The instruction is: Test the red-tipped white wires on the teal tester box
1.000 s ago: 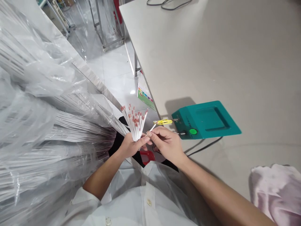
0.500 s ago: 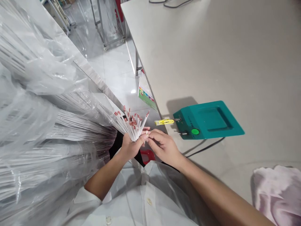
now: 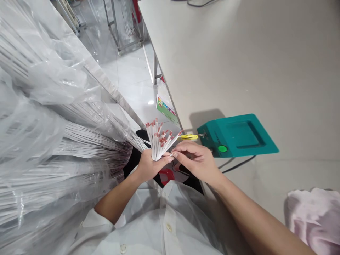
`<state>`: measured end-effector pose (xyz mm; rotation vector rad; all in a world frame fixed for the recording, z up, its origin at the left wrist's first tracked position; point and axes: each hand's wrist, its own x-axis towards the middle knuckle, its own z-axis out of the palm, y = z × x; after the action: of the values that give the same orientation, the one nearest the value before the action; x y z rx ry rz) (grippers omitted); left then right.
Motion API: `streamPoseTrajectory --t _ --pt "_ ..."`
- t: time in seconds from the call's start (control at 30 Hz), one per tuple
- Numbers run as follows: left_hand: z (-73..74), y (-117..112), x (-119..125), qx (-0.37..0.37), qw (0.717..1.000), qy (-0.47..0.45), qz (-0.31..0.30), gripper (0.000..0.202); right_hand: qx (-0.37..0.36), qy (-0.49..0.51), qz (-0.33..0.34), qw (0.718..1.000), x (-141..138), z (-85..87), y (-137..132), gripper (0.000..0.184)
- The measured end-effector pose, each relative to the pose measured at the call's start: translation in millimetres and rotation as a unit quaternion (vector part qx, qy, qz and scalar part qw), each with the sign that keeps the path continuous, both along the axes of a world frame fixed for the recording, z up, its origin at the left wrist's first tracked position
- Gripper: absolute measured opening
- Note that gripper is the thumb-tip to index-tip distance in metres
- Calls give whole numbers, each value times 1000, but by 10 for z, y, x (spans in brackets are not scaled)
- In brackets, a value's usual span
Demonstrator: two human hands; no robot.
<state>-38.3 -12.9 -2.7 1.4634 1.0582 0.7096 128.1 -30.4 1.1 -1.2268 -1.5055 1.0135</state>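
Note:
My left hand (image 3: 147, 165) is closed around a bundle of white wires (image 3: 158, 150). Their reddish ends fan upward above the fist. My right hand (image 3: 198, 159) is at the left thumb, with its thumb and index finger pinched together. Whatever lies between those fingertips is too small to make out. Just beyond the right hand, a teal box (image 3: 236, 136) with a green button (image 3: 222, 148) rests on the table. A yellow clip (image 3: 190, 137) sticks out from its left side, partly behind the wire ends and near the right knuckles.
Large bunches of white wires (image 3: 90, 141) in clear plastic fill the left side. The pale table (image 3: 239, 63) spans the right, with a pink cloth (image 3: 315, 219) at its near corner. A wheeled metal rack (image 3: 117, 32) stands on the floor behind. Something red (image 3: 166, 176) shows below my hands.
Both hands have shifted slightly right, the right one more. The wire bundle has moved right with the left hand, and its ends now overlap the yellow clip.

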Motion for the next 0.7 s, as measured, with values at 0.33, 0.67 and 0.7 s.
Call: streamPoseTrajectory --t 0.33,0.67,0.7 --pt "56 55 -80 -119 989 -11 -89 25 213 -283 150 923 167 178 3 14" --pt "33 72 -109 -177 978 -72 86 24 340 -382 36 859 133 -60 -120 16" --pt "47 60 -103 -166 981 -54 84 24 302 -355 6 885 132 -40 -106 15"
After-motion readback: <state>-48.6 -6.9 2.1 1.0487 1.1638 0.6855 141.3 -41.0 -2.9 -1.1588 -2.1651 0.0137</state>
